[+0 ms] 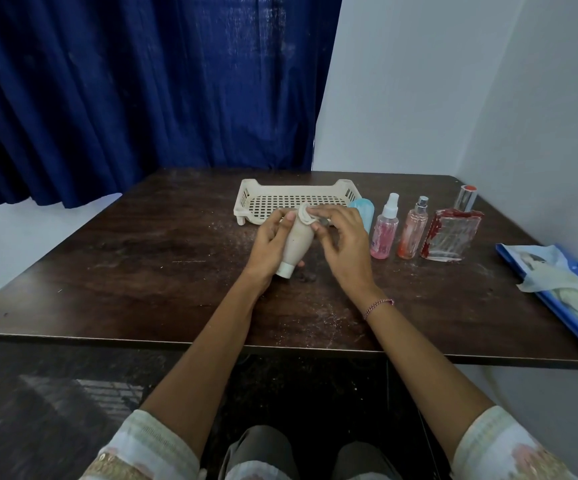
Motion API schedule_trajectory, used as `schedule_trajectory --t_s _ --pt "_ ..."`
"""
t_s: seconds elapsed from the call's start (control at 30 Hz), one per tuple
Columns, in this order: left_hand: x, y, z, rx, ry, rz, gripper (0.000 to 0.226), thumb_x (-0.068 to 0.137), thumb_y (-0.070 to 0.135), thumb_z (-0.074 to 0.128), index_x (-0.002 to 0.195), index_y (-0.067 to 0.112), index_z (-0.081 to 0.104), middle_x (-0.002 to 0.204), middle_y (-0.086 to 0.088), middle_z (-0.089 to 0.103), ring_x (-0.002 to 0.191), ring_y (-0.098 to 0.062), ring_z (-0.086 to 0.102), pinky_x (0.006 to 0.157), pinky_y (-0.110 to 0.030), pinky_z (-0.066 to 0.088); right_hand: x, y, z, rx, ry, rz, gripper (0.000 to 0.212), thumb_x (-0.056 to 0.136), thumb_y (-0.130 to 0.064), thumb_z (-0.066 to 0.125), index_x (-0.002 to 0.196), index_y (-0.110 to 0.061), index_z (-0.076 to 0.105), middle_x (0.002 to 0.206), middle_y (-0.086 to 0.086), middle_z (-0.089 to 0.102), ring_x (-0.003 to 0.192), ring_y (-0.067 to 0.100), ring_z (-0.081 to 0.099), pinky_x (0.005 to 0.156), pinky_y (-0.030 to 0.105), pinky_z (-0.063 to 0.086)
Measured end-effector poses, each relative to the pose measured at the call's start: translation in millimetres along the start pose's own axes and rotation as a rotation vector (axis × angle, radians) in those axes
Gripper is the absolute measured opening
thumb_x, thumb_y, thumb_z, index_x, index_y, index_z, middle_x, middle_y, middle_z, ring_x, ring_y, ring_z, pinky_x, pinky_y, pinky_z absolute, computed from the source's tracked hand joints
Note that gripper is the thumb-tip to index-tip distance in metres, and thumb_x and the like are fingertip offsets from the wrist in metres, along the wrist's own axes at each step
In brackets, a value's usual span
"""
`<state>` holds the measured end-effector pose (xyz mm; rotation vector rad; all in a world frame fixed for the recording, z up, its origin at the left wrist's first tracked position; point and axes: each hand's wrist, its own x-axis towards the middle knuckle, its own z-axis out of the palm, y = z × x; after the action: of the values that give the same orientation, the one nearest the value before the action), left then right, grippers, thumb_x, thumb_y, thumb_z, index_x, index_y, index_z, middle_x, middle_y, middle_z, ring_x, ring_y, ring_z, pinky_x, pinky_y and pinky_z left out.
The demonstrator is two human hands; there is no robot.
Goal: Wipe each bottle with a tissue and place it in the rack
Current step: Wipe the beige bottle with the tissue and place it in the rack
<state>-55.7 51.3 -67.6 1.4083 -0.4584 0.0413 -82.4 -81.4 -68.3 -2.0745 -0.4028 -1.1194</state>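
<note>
Right hand (341,244) partly hides blue bottle (364,210), pose unclear; rack (244,199) just behind.

Five bottles show: one beige plastic bottle (298,244), one pale-blue bottle (364,210), two pink spray bottles (384,233) (413,233), one square glass bottle (452,235); one cream plastic rack (294,189).
</note>
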Motion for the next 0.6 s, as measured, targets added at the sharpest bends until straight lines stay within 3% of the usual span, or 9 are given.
schedule_trajectory --t_s 0.1,0.23,0.37,0.53,0.6 --pt "1.7 -1.7 -1.4 -0.01 0.028 0.002 0.024 0.101 0.029 0.04 0.108 0.009 0.052 0.089 -0.005 0.062 0.064 -0.012 0.064 0.044 -0.028 0.053 -0.2 -0.6 0.3 0.01 -0.001 0.007 0.019 0.086 -0.008 0.063 0.105 -0.01 0.066 0.107 -0.001 0.065 0.103 0.008 0.049 0.092 0.011 0.037" --pt "3.0 -1.8 -2.0 -0.07 0.091 0.013 0.021 0.101 0.027 0.039 0.105 0.01 0.052 0.088 -0.005 0.063 0.063 -0.013 0.065 0.043 -0.028 0.053 -1.9 -1.5 0.2 0.094 -0.03 0.002 0.02 0.082 -0.002 0.066 0.102 -0.006 0.066 0.104 -0.004 0.061 0.098 0.011 0.057 0.088 0.018 0.046" --pt "8.1 -3.1 -4.4 -0.129 0.173 0.016 0.023 0.102 0.026 0.038 0.105 0.007 0.05 0.093 -0.011 0.061 0.07 -0.018 0.063 0.046 -0.028 0.054 -4.1 -2.8 2.6 0.118 -0.102 0.016 0.03 0.08 0.0 0.069 0.108 -0.007 0.063 0.096 -0.008 0.057 0.081 -0.002 0.054 0.076 0.014 0.048" --pt "7.3 -5.2 -0.9 -0.082 0.084 -0.039 0.027 0.101 0.03 0.039 0.108 0.008 0.053 0.088 -0.009 0.061 0.063 -0.011 0.062 0.047 -0.025 0.052 -1.2 -0.6 -0.5 0.173 -0.018 0.075 0.031 0.085 -0.005 0.064 0.116 -0.008 0.063 0.104 -0.002 0.058 0.094 0.004 0.057 0.084 0.02 0.051" --pt "7.5 -7.5 0.0 -0.065 0.063 -0.039 0.028 0.101 0.03 0.039 0.11 0.008 0.054 0.092 -0.009 0.06 0.069 -0.012 0.06 0.052 -0.024 0.053 0.3 0.3 -1.0 0.172 0.005 0.091 0.031 0.086 -0.007 0.063 0.118 -0.009 0.062 0.104 -0.003 0.058 0.097 0.005 0.056 0.085 0.021 0.051"
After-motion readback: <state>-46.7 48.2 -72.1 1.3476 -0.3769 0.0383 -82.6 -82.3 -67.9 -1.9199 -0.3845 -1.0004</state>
